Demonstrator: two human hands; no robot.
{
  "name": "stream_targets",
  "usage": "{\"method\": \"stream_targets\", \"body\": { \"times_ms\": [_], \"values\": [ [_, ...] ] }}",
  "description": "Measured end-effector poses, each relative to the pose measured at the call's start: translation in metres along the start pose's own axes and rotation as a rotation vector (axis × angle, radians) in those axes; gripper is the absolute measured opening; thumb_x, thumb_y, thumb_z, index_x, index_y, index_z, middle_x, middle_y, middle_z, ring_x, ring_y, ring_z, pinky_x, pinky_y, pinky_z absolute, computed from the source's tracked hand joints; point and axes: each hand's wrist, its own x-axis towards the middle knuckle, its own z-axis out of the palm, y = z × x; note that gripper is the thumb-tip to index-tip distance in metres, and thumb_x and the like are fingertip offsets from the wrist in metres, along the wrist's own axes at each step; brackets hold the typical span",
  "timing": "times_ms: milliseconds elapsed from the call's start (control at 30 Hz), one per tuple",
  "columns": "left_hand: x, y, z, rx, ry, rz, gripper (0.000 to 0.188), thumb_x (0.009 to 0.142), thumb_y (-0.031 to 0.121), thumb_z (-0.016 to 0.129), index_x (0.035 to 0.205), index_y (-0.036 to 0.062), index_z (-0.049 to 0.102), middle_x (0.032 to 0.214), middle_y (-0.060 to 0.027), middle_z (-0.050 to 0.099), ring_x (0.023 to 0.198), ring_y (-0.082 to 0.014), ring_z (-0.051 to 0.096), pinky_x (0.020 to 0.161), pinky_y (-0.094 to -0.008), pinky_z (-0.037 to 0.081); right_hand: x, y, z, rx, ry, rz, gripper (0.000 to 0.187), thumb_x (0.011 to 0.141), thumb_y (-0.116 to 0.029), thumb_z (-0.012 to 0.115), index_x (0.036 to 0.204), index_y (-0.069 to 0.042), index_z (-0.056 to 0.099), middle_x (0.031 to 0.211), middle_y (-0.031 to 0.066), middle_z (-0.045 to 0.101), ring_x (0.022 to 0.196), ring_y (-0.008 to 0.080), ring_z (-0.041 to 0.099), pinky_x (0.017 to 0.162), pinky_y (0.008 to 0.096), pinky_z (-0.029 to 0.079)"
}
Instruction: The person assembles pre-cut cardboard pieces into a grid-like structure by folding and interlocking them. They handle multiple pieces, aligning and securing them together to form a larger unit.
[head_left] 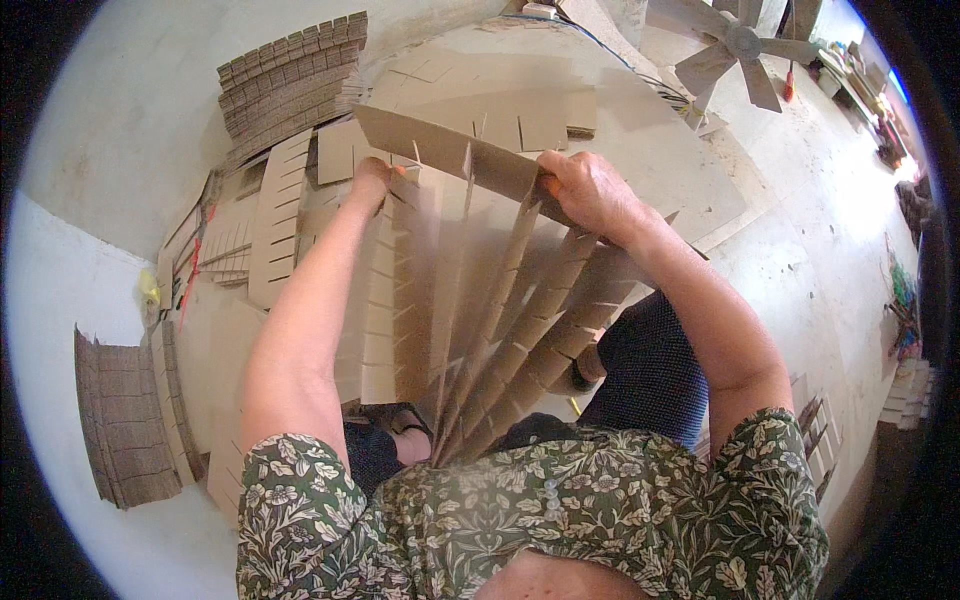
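1. My left grip (372, 180) was closed on the far ends of the slotted strips at the left; its fingers were partly hidden.
2. My right grip (592, 195) was closed around the long cardboard crosspiece (440, 137), right of its middle, with the thumb side toward my left.
3. The crosspiece slanted across in front of me, raised above the floor (800, 250), its left end reaching past my left grip.
4. From it the slotted strips (548, 310) ran back toward my lap, spread apart at the crosspiece and bunched close together near my shirt (560, 500).
5. My right leg, in dark trousers (645, 365), was just beside the rightmost strips.
6. Beyond my left arm lay a pale slotted sheet (280, 215), and past that a stack of notched cardboard (290, 85).
7. Flat cardboard pieces (545, 120) lay beyond the crosspiece.
8. A fan (743, 42) stood at the far right, near a red-handled tool (790, 85).
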Motion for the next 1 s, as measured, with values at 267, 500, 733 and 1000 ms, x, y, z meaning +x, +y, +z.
{"method": "stream_targets", "body": {
  "times_ms": [267, 500, 733, 1000],
  "values": [
    [-0.028, 0.035, 0.012, -0.232, -0.126, -0.117, 0.02, 0.08, 0.016, 0.069, 0.085, -0.0022, 0.065, 0.074, -0.0117, 0.064, 0.066, -0.0221, 0.058, 0.058, -0.0401, 0.046, 0.001, 0.002, 0.001, -0.07, 0.002, 0.017, 0.01, 0.079, -0.01, 0.056, 0.085, -0.003, 0.059, 0.074, 0.0232, 0.063, 0.074, 0.0412, 0.063, 0.065, 0.0499, 0.049],
    [-0.027, 0.033, -0.001, 0.352, 0.055, 0.317, 0.024, 0.084, 0.02, 0.066, 0.09, -0.0035, 0.066, 0.08, -0.0185, 0.066, 0.069, -0.0255, 0.065, 0.059, -0.0409, 0.049, 0.009, -0.003, 0.005, -0.079, -0.049, 0.059, 0.011, 0.079, -0.01, 0.056, 0.085, -0.001, 0.058, 0.075, 0.0235, 0.063, 0.075, 0.0418, 0.063, 0.067, 0.0496, 0.05],
    [-0.063, 0.096, -0.019, 0.334, -0.207, 0.077, 0.026, 0.086, 0.021, 0.063, 0.09, -0.0039, 0.067, 0.08, -0.0215, 0.066, 0.076, -0.025, 0.066, 0.065, -0.0392, 0.05, 0.012, -0.005, 0.002, -0.094, -0.051, 0.064, 0.012, 0.079, -0.01, 0.056, 0.085, -0.001, 0.06, 0.075, 0.0238, 0.063, 0.075, 0.042, 0.063, 0.067, 0.0498, 0.05],
    [-0.063, 0.082, -0.035, 0.107, -0.324, 0.027, 0.029, 0.087, 0.027, 0.063, 0.087, -0.0014, 0.066, 0.071, -0.0057, 0.062, 0.061, -0.0148, 0.054, 0.056, -0.031, 0.045, 0.017, -0.009, 0.006, -0.097, -0.046, 0.084, 0.013, 0.08, -0.011, 0.055, 0.085, -0.001, 0.061, 0.075, 0.0243, 0.063, 0.075, 0.0414, 0.063, 0.068, 0.0495, 0.05]
  ]
}}
